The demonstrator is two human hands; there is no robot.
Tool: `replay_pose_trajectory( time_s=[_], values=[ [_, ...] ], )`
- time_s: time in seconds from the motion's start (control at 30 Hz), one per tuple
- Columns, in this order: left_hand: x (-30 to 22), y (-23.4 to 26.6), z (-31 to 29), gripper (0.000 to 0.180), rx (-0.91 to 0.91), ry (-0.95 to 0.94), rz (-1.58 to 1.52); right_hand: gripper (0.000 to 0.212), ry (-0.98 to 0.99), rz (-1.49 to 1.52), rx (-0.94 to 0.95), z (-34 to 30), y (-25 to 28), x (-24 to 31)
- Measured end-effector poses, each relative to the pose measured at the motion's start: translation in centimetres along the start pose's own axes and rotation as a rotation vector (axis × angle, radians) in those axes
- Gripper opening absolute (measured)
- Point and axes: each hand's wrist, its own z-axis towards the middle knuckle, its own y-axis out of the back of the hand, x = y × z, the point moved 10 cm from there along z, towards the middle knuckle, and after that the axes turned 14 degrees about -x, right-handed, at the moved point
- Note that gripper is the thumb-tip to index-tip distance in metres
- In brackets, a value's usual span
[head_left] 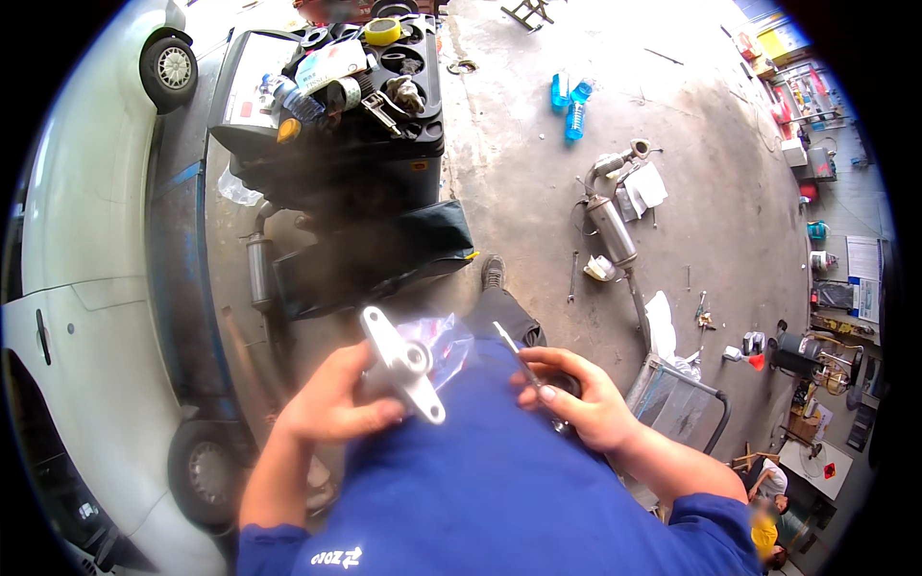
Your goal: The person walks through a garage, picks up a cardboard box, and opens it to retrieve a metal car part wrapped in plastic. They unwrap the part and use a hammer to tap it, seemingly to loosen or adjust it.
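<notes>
My left hand (337, 398) is closed around a silver two-eared metal flange (392, 353), with a hole at each end and a raised round boss in its middle. Just beyond the flange a crumpled clear plastic bag (444, 348) shows; whether my fingers also hold it I cannot tell. To the right, my right hand (583, 396) pinches a thin metal tool (515, 354) whose pale tip points up and left, away from me. A dark rounded thing (565, 386) sits in the same palm, mostly hidden by the fingers. The two hands are apart, above my blue shirt.
Ahead stands a black tool cart (413, 163) topped with a bottle, yellow tape and tools. Exhaust pipes with a silver canister (611, 230), a wrench (573, 276) and blue bottles (574, 120) lie on the floor. A white vehicle (91, 250) is at left; a shelf-lined wall is at right.
</notes>
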Motion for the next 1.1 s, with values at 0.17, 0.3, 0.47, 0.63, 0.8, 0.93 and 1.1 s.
replay_pose_trajectory(
  time_s=[0.17,0.3,0.47,0.63,0.8,0.93,1.1],
  values=[
    [-0.4,-0.3,-0.9,0.077,0.16,0.015,-0.025,0.053,0.7,-0.388,0.071,-2.3,-2.8,8.4],
    [-0.1,-0.3,-1.8,0.078,0.279,0.113,-0.083,0.042,0.774,-0.57,0.332,-3.8,-6.1,11.0],
    [0.7,-1.0,-2.1,0.085,0.375,0.139,-0.281,0.029,0.639,-0.585,0.446,-4.4,-7.6,12.3],
    [1.0,-1.8,-2.7,0.08,0.462,0.191,-0.413,0.024,0.526,-0.408,0.51,-3.3,-7.3,12.7],
    [0.7,-2.2,-2.8,0.075,0.474,0.134,-0.384,0.021,0.552,-0.424,0.486,-3.4,-7.6,12.7],
    [-0.6,-2.5,-2.8,0.069,0.507,0.024,-0.184,0.021,0.577,-0.53,0.472,-3.6,-8.1,12.3],
    [-3.2,-3.5,-3.0,0.067,0.478,0.072,0.292,0.02,0.565,-0.691,0.462,-4.6,-8.3,11.0]
  ],
)
